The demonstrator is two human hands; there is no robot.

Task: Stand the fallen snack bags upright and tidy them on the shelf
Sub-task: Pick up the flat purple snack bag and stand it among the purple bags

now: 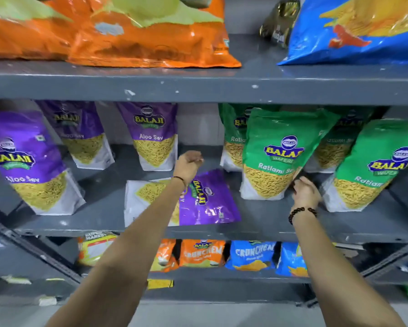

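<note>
One purple Aloo Sev bag [198, 199] lies flat at the front of the grey middle shelf [103, 215], between upright purple bags [30, 161] and upright green Ratlami Sev bags [276, 156]. The left hand [190, 165] hovers above it, loosely curled and empty. The right hand [304, 191] touches the nearest green bag's lower edge; whether it grips cannot be told.

Beaded bracelet [302, 212], thin thread band [179, 178]

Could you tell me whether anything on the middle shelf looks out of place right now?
Yes. One purple Aloo Sev bag lies flat on its back at the front of the middle shelf, while its purple neighbours stand. The green Ratlami Sev bag by the right hand also leans, tilted against the bags behind.
</note>
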